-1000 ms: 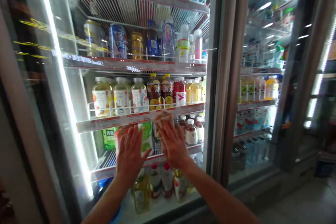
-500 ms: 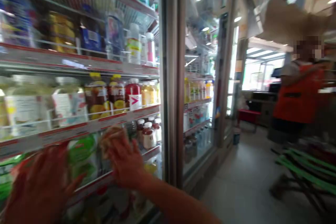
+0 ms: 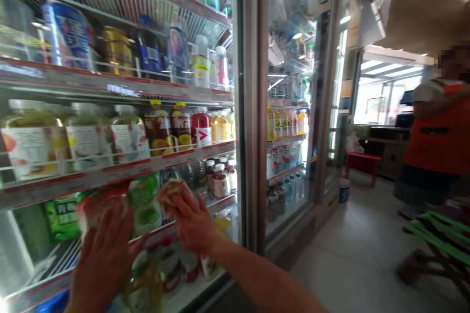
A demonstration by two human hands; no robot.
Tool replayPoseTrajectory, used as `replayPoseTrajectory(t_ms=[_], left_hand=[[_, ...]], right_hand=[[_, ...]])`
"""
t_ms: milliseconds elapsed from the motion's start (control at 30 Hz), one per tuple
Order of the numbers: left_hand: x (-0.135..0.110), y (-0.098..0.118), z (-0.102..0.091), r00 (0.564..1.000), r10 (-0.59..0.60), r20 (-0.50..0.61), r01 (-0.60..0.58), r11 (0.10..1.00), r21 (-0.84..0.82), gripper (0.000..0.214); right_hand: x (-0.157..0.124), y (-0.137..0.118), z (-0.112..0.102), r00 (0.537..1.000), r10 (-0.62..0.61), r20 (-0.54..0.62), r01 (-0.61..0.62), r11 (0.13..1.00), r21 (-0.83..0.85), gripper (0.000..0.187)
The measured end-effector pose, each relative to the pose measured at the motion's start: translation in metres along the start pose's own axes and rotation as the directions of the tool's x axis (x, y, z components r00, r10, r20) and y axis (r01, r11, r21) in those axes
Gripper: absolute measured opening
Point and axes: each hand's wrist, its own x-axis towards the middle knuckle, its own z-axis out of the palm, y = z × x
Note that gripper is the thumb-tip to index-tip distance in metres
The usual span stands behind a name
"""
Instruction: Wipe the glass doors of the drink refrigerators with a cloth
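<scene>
My right hand (image 3: 196,222) is closed on a crumpled tan cloth (image 3: 172,194), just in front of a lower shelf of an upright drinks fridge. My left hand (image 3: 105,249) has its fingers stretched out against a red-and-white package (image 3: 101,205) on that shelf; its palm side is hidden. Between the hands stands a green-and-white package (image 3: 145,203). Farther left lies a bright green packet (image 3: 66,215). To the right of the cloth, small bottles with brown contents (image 3: 220,181) stand in a group.
Bottles of pale juice (image 3: 88,134) line the shelf above, behind a wire rail. A metal door frame (image 3: 253,107) borders the fridge on the right. Bottles and jars (image 3: 143,279) stand below. A person in an orange apron (image 3: 436,137) stands at right, near a green-slatted folding stool (image 3: 440,234).
The view has swung left, so the shelves appear farther right and sharper. Both hands sit farther right in view. The cloth has shifted slightly left relative to the shelf, closer to the green-and-white package.
</scene>
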Motion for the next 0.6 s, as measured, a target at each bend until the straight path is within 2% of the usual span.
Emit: replayPoseTrajectory(t_ms=[33, 67, 133, 167, 200, 267, 300, 333, 400, 467, 533, 600], left_hand=[[0.0, 0.002, -0.001, 1.0, 0.022, -0.008, -0.021, 0.996, 0.09, 0.064], [0.0, 0.003, -0.001, 0.999, 0.048, -0.009, -0.045, 0.983, 0.176, 0.065], [-0.004, 0.004, -0.002, 0.995, 0.101, 0.004, -0.097, 0.95, 0.296, 0.066], [-0.007, 0.004, -0.002, 0.993, 0.117, 0.012, -0.114, 0.938, 0.328, 0.067], [-0.009, 0.003, -0.003, 0.992, 0.124, 0.02, -0.123, 0.928, 0.351, 0.067], [-0.014, 0.002, -0.003, 0.992, 0.125, 0.02, -0.123, 0.916, 0.382, 0.069], [-0.015, 0.002, -0.003, 0.992, 0.122, 0.02, -0.12, 0.911, 0.395, 0.07], [-0.016, 0.002, -0.003, 0.993, 0.118, 0.02, -0.116, 0.906, 0.408, 0.071], [-0.018, 0.002, -0.002, 0.993, 0.114, 0.019, -0.111, 0.895, 0.432, 0.072], [-0.02, 0.003, -0.001, 0.992, 0.121, 0.021, -0.118, 0.884, 0.453, 0.072], [-0.023, 0.003, -0.001, 0.992, 0.122, 0.025, -0.119, 0.876, 0.467, 0.072], [-0.025, 0.003, -0.001, 0.992, 0.12, 0.03, -0.12, 0.871, 0.476, 0.071]], right_hand=[[-0.005, -0.002, 0.001, 0.999, -0.049, -0.019, 0.049, 0.999, 0.011, 0.05], [-0.01, 0.002, 0.0, 0.998, -0.045, -0.051, 0.046, 0.999, 0.012, 0.048], [-0.018, 0.024, -0.003, 0.986, 0.081, -0.147, -0.082, 0.997, 0.0, 0.046], [-0.02, 0.036, -0.004, 0.964, 0.187, -0.191, -0.191, 0.982, -0.004, 0.046], [-0.021, 0.046, -0.003, 0.927, 0.286, -0.243, -0.295, 0.955, -0.001, 0.046], [-0.02, 0.049, 0.002, 0.865, 0.396, -0.31, -0.41, 0.912, 0.019, 0.048], [-0.02, 0.042, 0.006, 0.864, 0.392, -0.317, -0.405, 0.914, 0.025, 0.049], [-0.021, 0.03, 0.011, 0.889, 0.342, -0.304, -0.352, 0.936, 0.024, 0.049], [-0.028, 0.006, 0.02, 0.96, 0.153, -0.233, -0.156, 0.988, 0.007, 0.051], [-0.042, -0.002, 0.025, 0.985, 0.0, -0.173, -0.003, 1.0, -0.016, 0.051], [-0.06, 0.015, 0.025, 0.984, 0.017, -0.179, -0.027, 0.998, -0.058, 0.052], [-0.077, 0.044, 0.024, 0.959, 0.153, -0.238, -0.181, 0.978, -0.104, 0.055]])
